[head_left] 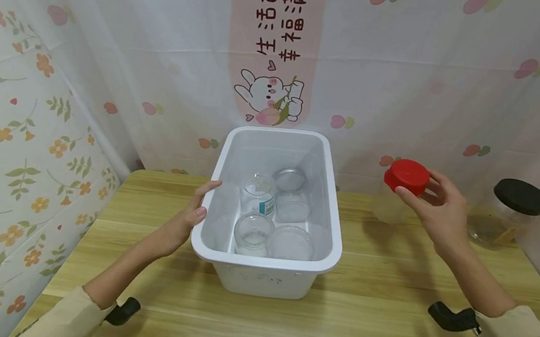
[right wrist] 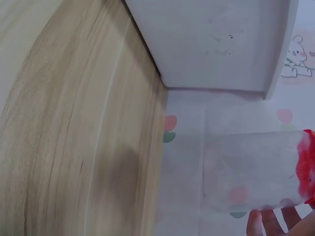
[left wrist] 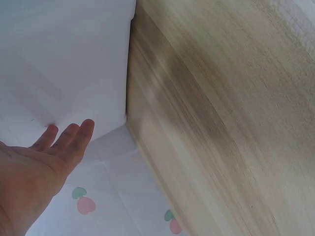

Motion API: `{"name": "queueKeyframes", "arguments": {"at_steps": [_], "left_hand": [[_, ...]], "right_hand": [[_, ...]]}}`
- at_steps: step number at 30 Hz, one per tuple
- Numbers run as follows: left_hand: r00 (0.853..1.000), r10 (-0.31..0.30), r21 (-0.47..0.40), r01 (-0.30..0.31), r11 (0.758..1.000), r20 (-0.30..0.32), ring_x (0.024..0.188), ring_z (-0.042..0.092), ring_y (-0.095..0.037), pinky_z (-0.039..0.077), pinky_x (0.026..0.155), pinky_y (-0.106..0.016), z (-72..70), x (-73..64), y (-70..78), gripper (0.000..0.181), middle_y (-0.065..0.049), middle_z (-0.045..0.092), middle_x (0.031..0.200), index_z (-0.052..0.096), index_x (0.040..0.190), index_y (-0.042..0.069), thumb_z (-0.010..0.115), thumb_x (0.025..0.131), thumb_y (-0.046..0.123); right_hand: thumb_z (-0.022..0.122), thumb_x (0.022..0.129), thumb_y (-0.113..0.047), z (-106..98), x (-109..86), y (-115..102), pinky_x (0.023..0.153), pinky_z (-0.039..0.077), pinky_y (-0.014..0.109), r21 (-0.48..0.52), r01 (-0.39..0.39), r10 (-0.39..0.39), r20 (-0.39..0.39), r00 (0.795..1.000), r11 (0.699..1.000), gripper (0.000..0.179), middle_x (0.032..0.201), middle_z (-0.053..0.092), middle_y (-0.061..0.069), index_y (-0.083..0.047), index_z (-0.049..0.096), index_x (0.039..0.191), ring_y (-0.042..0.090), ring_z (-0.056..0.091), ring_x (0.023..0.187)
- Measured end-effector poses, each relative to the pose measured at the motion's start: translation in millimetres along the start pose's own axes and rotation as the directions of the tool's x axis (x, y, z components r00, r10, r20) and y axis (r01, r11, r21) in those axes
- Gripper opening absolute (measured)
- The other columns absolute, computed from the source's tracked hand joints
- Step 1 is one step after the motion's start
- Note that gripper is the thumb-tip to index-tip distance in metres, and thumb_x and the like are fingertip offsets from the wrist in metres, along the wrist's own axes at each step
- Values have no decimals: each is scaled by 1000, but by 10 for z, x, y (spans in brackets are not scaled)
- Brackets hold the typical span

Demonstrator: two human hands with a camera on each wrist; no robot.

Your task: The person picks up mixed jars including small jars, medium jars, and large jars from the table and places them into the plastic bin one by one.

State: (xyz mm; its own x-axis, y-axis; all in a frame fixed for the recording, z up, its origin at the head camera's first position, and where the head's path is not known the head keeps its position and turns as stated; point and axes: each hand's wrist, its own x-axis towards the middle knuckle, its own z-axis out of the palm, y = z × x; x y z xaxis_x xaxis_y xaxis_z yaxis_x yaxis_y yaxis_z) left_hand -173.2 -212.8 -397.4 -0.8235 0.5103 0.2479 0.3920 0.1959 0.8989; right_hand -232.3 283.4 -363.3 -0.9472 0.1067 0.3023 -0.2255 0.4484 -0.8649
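My right hand (head_left: 442, 212) grips a clear plastic jar (head_left: 388, 203) near its red screw lid (head_left: 408, 175). In the right wrist view the jar's bottom (right wrist: 209, 172) is apart from the tabletop, so it is held up in the air. My left hand (head_left: 180, 225) touches the left rim of a white plastic bin (head_left: 259, 280); its other fingers (left wrist: 83, 132) extend loosely by the bin's outer wall in the left wrist view. Inside the bin lie several clear containers, among them a jar with a blue label (head_left: 266, 206) and a round jar (head_left: 254, 231).
At the far right of the wooden table (head_left: 231, 335) stands a clear jar with a black lid (head_left: 522, 196). A patterned white curtain (head_left: 136, 39) hangs behind the table. Its floral part (head_left: 26, 151) runs along the left side.
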Motion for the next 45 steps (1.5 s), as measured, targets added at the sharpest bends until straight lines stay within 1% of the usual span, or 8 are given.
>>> {"name": "queueKeyframes", "arguments": {"at_steps": [5,11,15,22,30,37,41,45], "left_hand": [[1000,3,-1,-3,1000,4,125,32,-56,36,93,-69,-3,1,6,58,-25,13,155,8,159,25,26,107,41],[1000,2,-1,-2,1000,1,125,32,-55,37,93,-68,-3,0,2,58,-23,13,155,8,159,24,27,106,41],[1000,-2,-4,2,1000,-3,124,32,-56,37,93,-68,0,0,1,58,-24,15,154,9,159,24,28,106,40],[1000,2,1,-2,1000,-1,124,33,-56,37,93,-68,3,4,8,58,-26,14,155,9,159,24,27,106,40],[1000,11,-1,-11,1000,0,125,32,-57,37,92,-69,10,13,3,57,-26,12,155,9,158,24,27,107,40],[1000,9,0,-9,1000,-1,127,31,-56,35,94,-70,10,14,7,58,-23,10,158,9,159,24,27,107,41],[1000,4,12,-4,1000,-5,126,32,-54,35,94,-69,10,11,12,57,-22,12,157,9,159,24,27,107,40],[1000,2,21,-2,1000,-6,125,33,-54,36,94,-68,10,6,19,57,-26,12,156,9,159,23,27,107,40]], "right_hand": [[76,94,-31,13,4,-47,73,49,13,5,10,-10,18,1000,1000,74,145,49,20,-10,41,155,34,53,119],[76,93,-32,32,7,-107,72,50,14,16,4,-4,25,1000,1000,75,146,50,20,-10,40,155,38,53,121],[76,93,-32,52,8,-150,72,50,15,27,10,-11,30,999,1000,74,145,50,19,-11,41,155,36,54,120],[76,93,-30,69,1,-213,73,51,16,37,25,-26,35,999,999,72,143,52,18,-11,42,154,27,57,115],[77,92,-29,86,7,-289,74,51,17,42,36,-37,36,999,998,71,141,54,17,-12,44,153,28,58,115],[76,93,-30,95,16,-384,75,50,15,24,58,-59,38,998,998,70,142,53,18,-11,44,153,36,57,119],[76,93,-30,101,37,-444,75,50,15,23,71,-71,35,997,997,70,142,54,18,-11,45,153,35,58,118],[77,93,-30,110,56,-505,76,50,16,29,73,-74,41,996,997,70,141,54,17,-12,45,153,34,59,117]]}}
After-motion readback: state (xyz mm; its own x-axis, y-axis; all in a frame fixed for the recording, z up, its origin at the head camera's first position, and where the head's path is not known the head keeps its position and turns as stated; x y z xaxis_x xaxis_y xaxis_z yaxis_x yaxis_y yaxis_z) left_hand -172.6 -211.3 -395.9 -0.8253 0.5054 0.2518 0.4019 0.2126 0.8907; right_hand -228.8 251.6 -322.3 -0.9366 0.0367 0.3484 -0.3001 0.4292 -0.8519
